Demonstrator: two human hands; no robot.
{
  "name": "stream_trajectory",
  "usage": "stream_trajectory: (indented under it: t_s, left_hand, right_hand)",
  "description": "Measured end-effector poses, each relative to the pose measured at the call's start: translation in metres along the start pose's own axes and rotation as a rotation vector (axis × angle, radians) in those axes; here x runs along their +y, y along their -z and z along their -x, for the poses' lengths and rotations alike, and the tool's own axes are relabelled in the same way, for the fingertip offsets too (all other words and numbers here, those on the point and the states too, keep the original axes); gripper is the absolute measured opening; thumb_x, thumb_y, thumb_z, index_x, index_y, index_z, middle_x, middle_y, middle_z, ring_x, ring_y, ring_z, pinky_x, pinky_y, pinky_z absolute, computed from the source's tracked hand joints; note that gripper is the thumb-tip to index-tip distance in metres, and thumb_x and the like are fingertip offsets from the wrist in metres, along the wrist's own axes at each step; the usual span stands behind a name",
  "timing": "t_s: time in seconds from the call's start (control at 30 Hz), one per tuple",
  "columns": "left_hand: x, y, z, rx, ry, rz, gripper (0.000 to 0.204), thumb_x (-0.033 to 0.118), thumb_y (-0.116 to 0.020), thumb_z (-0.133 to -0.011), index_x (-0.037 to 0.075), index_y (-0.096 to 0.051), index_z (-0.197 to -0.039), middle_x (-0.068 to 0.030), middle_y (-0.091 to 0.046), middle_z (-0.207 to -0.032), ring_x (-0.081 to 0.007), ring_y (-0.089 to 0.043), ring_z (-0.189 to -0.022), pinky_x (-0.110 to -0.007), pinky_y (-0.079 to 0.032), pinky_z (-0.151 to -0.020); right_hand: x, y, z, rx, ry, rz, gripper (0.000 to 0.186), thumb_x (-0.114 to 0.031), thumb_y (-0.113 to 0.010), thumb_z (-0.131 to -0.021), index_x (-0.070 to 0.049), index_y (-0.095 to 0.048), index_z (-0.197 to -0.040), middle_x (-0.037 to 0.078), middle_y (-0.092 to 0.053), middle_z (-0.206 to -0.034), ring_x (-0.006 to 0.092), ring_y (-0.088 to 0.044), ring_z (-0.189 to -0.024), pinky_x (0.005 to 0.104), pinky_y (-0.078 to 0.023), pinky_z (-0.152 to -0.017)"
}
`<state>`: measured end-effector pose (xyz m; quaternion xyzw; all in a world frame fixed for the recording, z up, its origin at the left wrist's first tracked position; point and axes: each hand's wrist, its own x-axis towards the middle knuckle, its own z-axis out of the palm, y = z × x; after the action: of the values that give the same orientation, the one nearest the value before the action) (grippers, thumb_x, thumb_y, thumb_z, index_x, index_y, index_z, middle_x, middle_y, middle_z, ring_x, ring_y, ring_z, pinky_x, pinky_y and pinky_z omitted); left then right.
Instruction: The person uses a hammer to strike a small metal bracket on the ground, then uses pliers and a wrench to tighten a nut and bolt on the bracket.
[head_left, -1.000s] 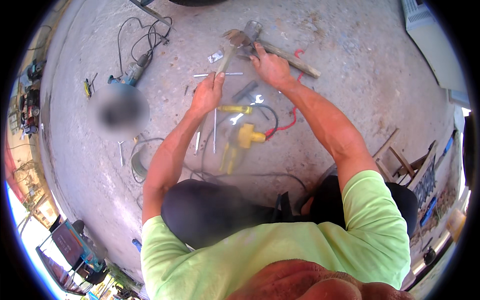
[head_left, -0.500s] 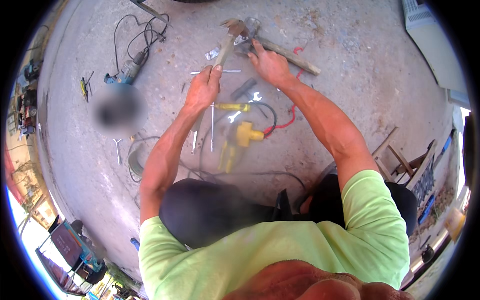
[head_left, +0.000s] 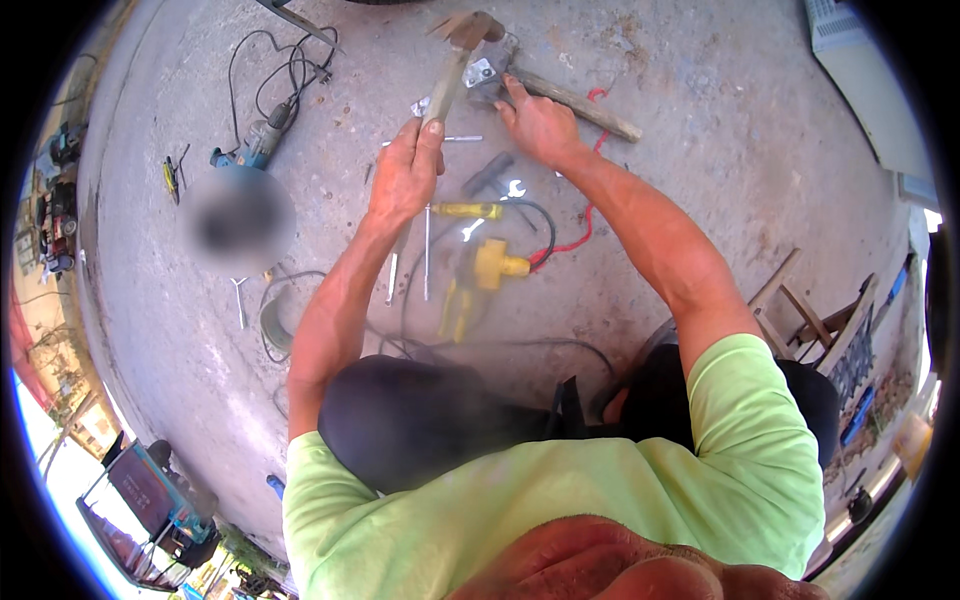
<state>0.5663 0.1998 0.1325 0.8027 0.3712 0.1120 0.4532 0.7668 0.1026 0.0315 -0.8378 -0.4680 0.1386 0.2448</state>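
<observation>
My left hand (head_left: 405,180) is closed around the wooden handle of a claw hammer (head_left: 446,88), whose blurred rusty head is over the ground. Beside it, my right hand (head_left: 542,130) has its index finger and thumb on the dark end of a small metal plate with holes (head_left: 480,72). The plate lies against the head of a second hammer; that hammer's wooden handle (head_left: 580,103) runs along the ground to the right, past my fingertips. How firmly the fingers grip is partly hidden.
Between my arms lie wrenches (head_left: 472,228), a yellow-handled screwdriver (head_left: 468,210), a yellow tool (head_left: 490,265) and a red cord (head_left: 588,218). A corded blue power tool (head_left: 262,138) is on the left. A wooden frame (head_left: 805,315) and a pale cabinet (head_left: 868,90) stand right.
The claw hammer's head has swung up and away from the metal plate, which now shows more fully. My right hand has stayed nearly in place.
</observation>
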Motion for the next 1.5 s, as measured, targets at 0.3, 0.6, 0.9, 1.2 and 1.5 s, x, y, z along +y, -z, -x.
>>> stream_trajectory:
  t_s: [0.3,0.6,0.9,1.2,1.5]
  left_hand:
    - [-0.011,0.001,-0.013,-0.068,0.082,-0.212,0.049,0.045,-0.043,-0.108,0.001,-0.062,-0.098,-0.0069,-0.059,-0.067,-0.0174,-0.058,-0.061,-0.035,-0.047,-0.059]
    - [-0.041,-0.001,-0.012,-0.03,0.103,-0.247,0.055,0.051,-0.044,-0.106,-0.001,-0.059,-0.096,-0.0149,-0.064,-0.069,-0.0303,-0.068,-0.071,-0.045,-0.051,-0.07]
    - [-0.035,-0.005,-0.005,0.055,-0.092,-0.211,0.053,0.048,-0.042,-0.108,-0.001,-0.06,-0.096,-0.0109,-0.061,-0.07,-0.0195,-0.059,-0.061,-0.038,-0.049,-0.06]
    - [0.006,0.003,0.0,0.042,-0.048,-0.042,0.056,0.051,-0.041,-0.107,-0.001,-0.06,-0.097,-0.0102,-0.06,-0.068,-0.0234,-0.061,-0.064,-0.04,-0.049,-0.064]
    - [-0.011,0.009,-0.008,-0.028,0.075,-0.051,0.052,0.048,-0.04,-0.108,0.001,-0.061,-0.099,-0.0054,-0.056,-0.067,-0.0135,-0.052,-0.054,-0.032,-0.043,-0.052]
  right_hand:
    - [-0.002,0.008,-0.004,-0.026,-0.021,-0.003,0.056,-0.042,-0.053,-0.102,-0.012,-0.047,-0.149,0.028,-0.072,-0.09,0.0466,-0.071,-0.086,0.0557,-0.056,-0.081]
    - [-0.006,0.002,-0.006,-0.021,0.003,-0.033,0.057,-0.042,-0.053,-0.101,-0.012,-0.047,-0.149,0.027,-0.073,-0.089,0.0466,-0.071,-0.085,0.0553,-0.056,-0.081]
    - [-0.003,0.003,-0.005,-0.044,-0.015,-0.018,0.057,-0.044,-0.051,-0.102,-0.013,-0.046,-0.15,0.028,-0.073,-0.092,0.0475,-0.071,-0.088,0.0561,-0.056,-0.082]
    - [0.004,-0.002,-0.004,-0.021,-0.009,-0.032,0.057,-0.044,-0.052,-0.102,-0.014,-0.046,-0.15,0.028,-0.073,-0.093,0.0481,-0.071,-0.089,0.0568,-0.055,-0.084]
    - [0.0,0.002,-0.002,-0.038,-0.031,-0.027,0.057,-0.044,-0.052,-0.102,-0.014,-0.046,-0.149,0.028,-0.073,-0.094,0.0483,-0.07,-0.09,0.057,-0.055,-0.084]
